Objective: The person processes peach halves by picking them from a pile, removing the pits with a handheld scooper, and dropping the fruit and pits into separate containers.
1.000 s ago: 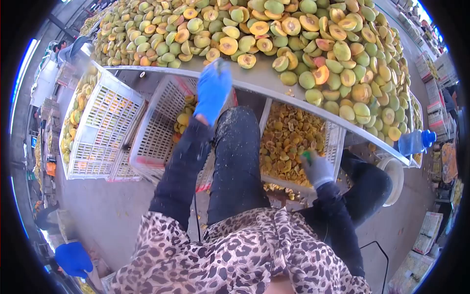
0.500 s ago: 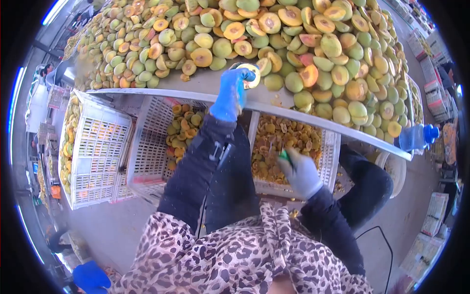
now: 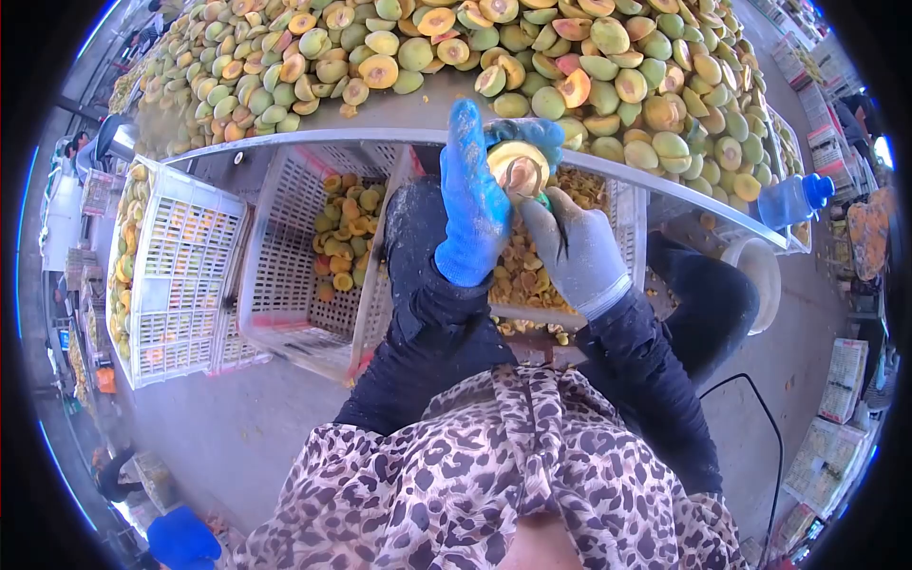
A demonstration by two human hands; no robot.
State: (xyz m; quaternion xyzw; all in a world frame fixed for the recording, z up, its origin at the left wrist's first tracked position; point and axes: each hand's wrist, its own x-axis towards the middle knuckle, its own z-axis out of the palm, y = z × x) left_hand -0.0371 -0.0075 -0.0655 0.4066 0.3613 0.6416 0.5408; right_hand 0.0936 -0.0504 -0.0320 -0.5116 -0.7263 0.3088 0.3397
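Note:
My left hand [image 3: 475, 209], in a blue glove, cups a peach half [image 3: 519, 163] with its cut yellow face turned toward me. Its thumb points up and its fingers wrap behind the fruit. My right hand [image 3: 579, 247], in a pale grey glove, is closed round a small green-handled pitting tool [image 3: 544, 200]. A thin curved metal loop at the tool's end lies against the brown hollow in the middle of the cut face. Most of the handle is hidden by the fingers. Both hands are together in front of the table edge, above a crate of scraps [image 3: 518, 271].
Halved peaches [image 3: 380, 71] are heaped on the metal-edged table [image 3: 313, 135]. Below stand a white crate [image 3: 275, 271] partly filled with halves and a fuller crate [image 3: 185, 275] at left. A blue-capped bottle [image 3: 793, 201] sits at the table's right edge, above a white bucket [image 3: 760, 275].
My left hand has come back from the table's edge toward me with the peach half. My right hand has risen from over the scrap crate, bringing the tool to the fruit.

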